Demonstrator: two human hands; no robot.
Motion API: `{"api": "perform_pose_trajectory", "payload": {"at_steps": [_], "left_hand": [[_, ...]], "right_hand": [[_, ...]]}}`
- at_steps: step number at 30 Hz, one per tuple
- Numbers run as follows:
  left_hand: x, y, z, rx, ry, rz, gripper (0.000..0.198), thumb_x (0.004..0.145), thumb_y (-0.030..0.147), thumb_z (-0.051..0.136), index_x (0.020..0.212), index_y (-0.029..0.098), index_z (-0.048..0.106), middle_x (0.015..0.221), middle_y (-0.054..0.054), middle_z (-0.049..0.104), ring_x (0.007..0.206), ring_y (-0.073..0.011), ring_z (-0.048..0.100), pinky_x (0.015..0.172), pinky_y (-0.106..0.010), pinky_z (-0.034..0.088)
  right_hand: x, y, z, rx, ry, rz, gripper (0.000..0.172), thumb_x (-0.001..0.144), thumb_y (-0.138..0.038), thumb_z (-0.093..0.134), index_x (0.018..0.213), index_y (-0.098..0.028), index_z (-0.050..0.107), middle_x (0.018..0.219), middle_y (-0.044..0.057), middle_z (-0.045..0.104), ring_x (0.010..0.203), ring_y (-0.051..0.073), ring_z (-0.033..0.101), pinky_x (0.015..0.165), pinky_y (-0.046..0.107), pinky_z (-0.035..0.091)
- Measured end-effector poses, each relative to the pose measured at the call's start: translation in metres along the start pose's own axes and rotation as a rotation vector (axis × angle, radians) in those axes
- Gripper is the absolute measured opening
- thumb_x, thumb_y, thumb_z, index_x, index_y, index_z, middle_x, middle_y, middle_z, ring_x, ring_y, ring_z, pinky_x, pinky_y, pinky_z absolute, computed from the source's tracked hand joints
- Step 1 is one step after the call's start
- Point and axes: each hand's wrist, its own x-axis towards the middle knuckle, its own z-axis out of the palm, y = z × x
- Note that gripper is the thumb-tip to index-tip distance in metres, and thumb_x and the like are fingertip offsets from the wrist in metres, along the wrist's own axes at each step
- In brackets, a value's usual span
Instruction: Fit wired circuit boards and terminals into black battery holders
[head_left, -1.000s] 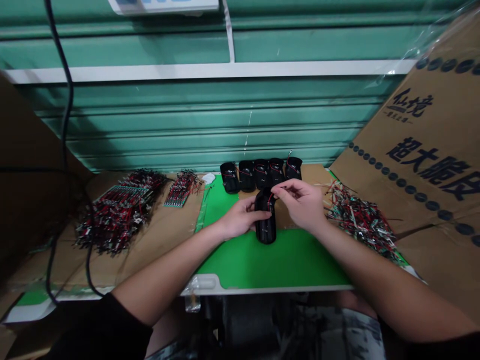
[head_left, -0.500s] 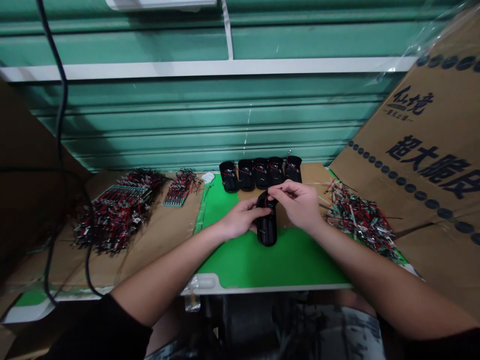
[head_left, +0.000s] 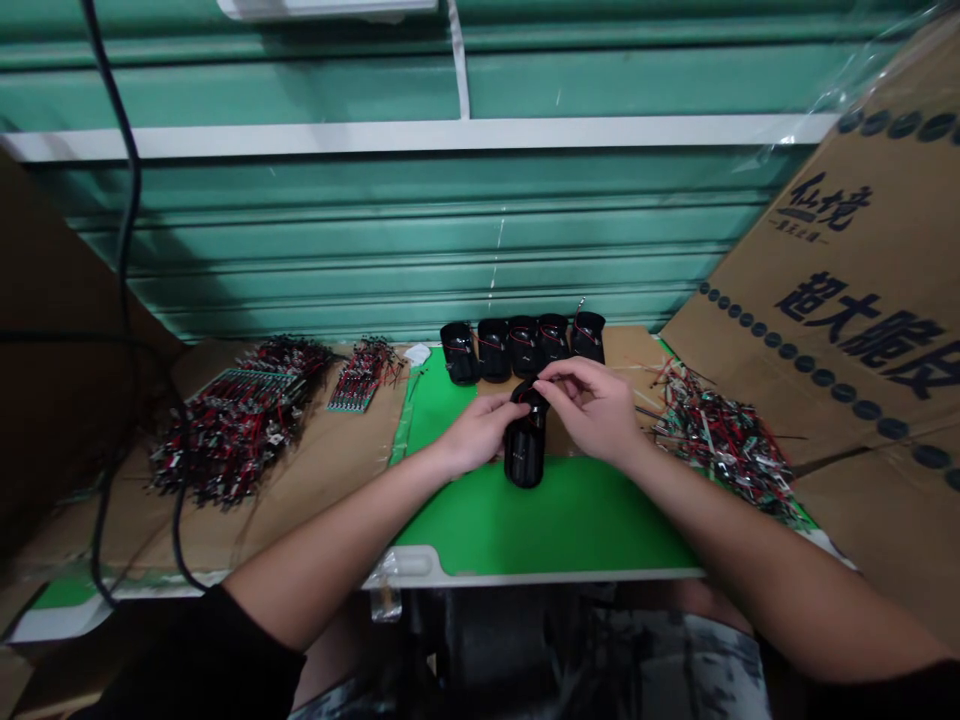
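A black plastic case (head_left: 525, 450) with red wire at its top stands on end on the green mat (head_left: 547, 520), its base resting on the mat. My left hand (head_left: 480, 433) grips its upper part from the left. My right hand (head_left: 592, 410) pinches the top end with its fingertips, and the fingers hide most of that end. Behind my hands, a row of several similar black cases (head_left: 523, 346) stands close together, with red and black wires on them, apart from both hands.
Large heaps of red-and-black wired parts (head_left: 240, 430) lie on cardboard at the left, with a smaller bundle (head_left: 364, 375) beside them. Another wire heap (head_left: 724, 445) lies at the right. A printed carton sheet (head_left: 862, 310) leans at the right, below a green shutter wall (head_left: 420, 240).
The held case has shifted slightly left and now stands more upright. Both hands have moved a little left with it, and my right fingertips remain at its top.
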Motion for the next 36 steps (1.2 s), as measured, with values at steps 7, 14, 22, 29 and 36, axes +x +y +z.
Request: {"api": "perform_pose_trajectory", "payload": {"at_steps": [7,14,22,29,36], "left_hand": [[0.0001,-0.0008,-0.0013,-0.004,-0.013,0.005,0.028,0.082,0.046,0.078,0.088,0.018,0.076,0.063,0.000,0.060,0.046,-0.0109,0.042,0.047,-0.025,0.026],[-0.0012,-0.0003,-0.0008,-0.033,-0.072,-0.017,0.034,0.078,0.045,0.084,0.097,0.017,0.078,0.075,-0.003,0.069,0.050,-0.0109,0.050,0.050,-0.024,0.031],[-0.0040,0.0034,0.0005,-0.035,-0.079,-0.013,0.037,0.077,0.047,0.086,0.097,0.017,0.078,0.070,-0.001,0.066,0.051,-0.0116,0.051,0.049,-0.025,0.029],[-0.0033,0.0032,-0.0011,-0.038,-0.093,-0.021,0.039,0.075,0.046,0.087,0.099,0.017,0.077,0.073,0.000,0.065,0.052,-0.0104,0.050,0.050,-0.024,0.030],[-0.0037,0.0049,-0.0002,-0.022,-0.083,-0.016,0.038,0.078,0.048,0.084,0.099,0.017,0.078,0.070,0.000,0.064,0.049,-0.0108,0.048,0.048,-0.025,0.030]], "right_hand": [[0.0025,-0.0001,-0.0012,0.121,0.013,0.118,0.028,0.087,-0.049,0.089,0.086,-0.023,0.078,0.072,0.001,0.071,0.060,0.016,0.058,0.059,0.032,0.050],[0.0082,0.0003,-0.0002,0.412,-0.006,0.369,0.039,0.073,-0.055,0.096,0.082,-0.021,0.079,0.075,0.005,0.078,0.065,0.018,0.071,0.061,0.031,0.059],[0.0074,-0.0019,0.0030,0.455,0.036,0.434,0.040,0.069,-0.052,0.100,0.081,-0.020,0.078,0.074,0.007,0.079,0.068,0.021,0.076,0.063,0.032,0.063],[0.0092,-0.0018,0.0003,0.457,-0.006,0.455,0.044,0.068,-0.057,0.099,0.080,-0.020,0.079,0.074,0.007,0.080,0.067,0.021,0.076,0.063,0.032,0.063],[0.0059,-0.0006,0.0045,0.453,0.026,0.440,0.041,0.069,-0.054,0.099,0.081,-0.020,0.078,0.075,0.006,0.079,0.068,0.021,0.075,0.068,0.034,0.064]]}}
